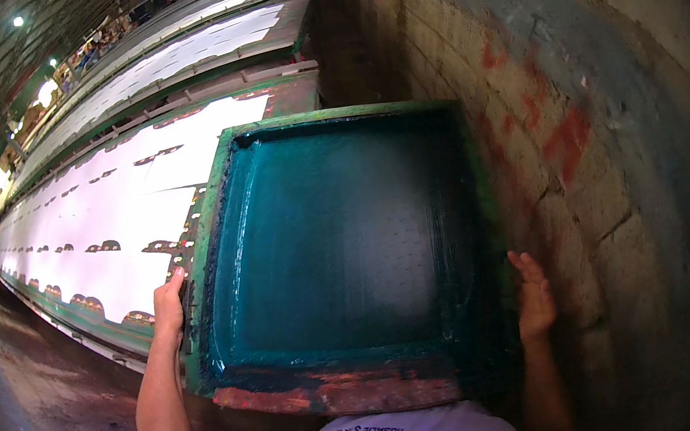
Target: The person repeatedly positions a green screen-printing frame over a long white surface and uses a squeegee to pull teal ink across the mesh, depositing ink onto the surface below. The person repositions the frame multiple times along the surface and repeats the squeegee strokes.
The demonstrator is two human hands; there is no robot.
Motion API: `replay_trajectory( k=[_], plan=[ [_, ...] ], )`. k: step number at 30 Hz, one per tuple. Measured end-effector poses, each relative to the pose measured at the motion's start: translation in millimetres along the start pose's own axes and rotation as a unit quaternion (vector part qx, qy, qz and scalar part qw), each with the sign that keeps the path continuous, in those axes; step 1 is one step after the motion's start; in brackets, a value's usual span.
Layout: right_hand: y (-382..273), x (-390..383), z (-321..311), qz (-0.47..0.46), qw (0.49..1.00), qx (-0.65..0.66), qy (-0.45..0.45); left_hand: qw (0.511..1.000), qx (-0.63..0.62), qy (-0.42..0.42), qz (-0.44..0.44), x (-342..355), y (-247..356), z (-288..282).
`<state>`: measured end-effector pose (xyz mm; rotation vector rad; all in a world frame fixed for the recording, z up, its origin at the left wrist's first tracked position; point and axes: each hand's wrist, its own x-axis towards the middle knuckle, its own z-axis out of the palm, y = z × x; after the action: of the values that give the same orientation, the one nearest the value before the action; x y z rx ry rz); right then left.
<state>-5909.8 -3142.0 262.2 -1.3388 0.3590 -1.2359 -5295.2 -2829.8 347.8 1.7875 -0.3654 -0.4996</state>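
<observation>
A large screen printing frame (323,245) with green-painted wooden sides and a dark teal mesh lies between my two hands, its near edge close to my shirt. Wet-looking teal ink lines the inner left and lower borders. My left hand (168,306) grips the left side, its thumb showing along the edge. Along the right side, my right hand (535,299) supports the frame with its fingers pointing forward; their contact with the dark wood is partly hard to see. The near rail (335,393) is stained reddish-brown.
On the left, a long printing table (100,197) carries white sheets with small dark printed shapes. More long tables (189,48) run parallel behind it. A rough block wall (587,181) with red paint marks stands close on the right. Stained floor (61,388) shows at lower left.
</observation>
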Motion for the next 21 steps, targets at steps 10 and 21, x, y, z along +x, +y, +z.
replay_trajectory(
  k=[10, 21],
  plan=[
    [70, 216, -44, -0.016, 0.997, 0.033, -0.071, 0.996, 0.044, 0.069, 0.040, 118, 36, 93],
    [180, 409, -106, 0.034, 0.809, 0.586, 0.017, 0.990, 0.103, 0.093, 0.036, 287, 125, 212]
  ],
)
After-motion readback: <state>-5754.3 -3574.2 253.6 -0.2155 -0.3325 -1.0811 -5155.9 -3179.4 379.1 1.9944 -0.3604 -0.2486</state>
